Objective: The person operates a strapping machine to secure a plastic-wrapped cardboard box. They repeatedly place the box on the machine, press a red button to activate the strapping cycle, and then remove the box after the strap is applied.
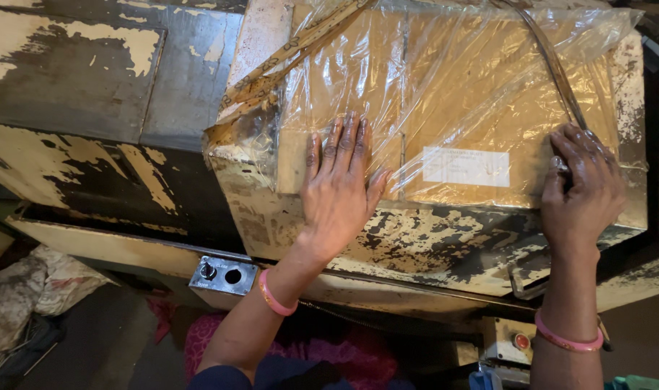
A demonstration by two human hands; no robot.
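Already at the far left there is a hazard underfoot: a crumpled grey-white cloth (33, 289) lies on the floor beside the machine, where a foot could catch it. Above it, the machine's worn metal table (113, 87), cream paint flaking off dark steel, carries the work. A small switch plate (223, 275) with 1 toggle and 1 round hole sits on the front edge, near the left forearm; a careless elbow could knock it.

The brown carton (459, 108), wrapped in loose clear plastic film (329, 79), rests flat on the table's raised platen. A printed tape (286, 58) runs diagonally over its upper-left corner, and a white label (465, 167) shows through the film. The left hand (340, 191) presses palm-down on the carton's near edge, fingers (344, 144) spread apart and holding nothing. Slick film under a flat palm could slide, I judge, letting the carton shift.

Further right, a dark strap (553, 65) comes down across the carton to the right hand (582, 188), whose fingers are curled around its lower end. If it is drawn tight while the carton creeps, it may seat crooked, tear the film or nip a finger. A red button (521, 341) sits below the right wrist.
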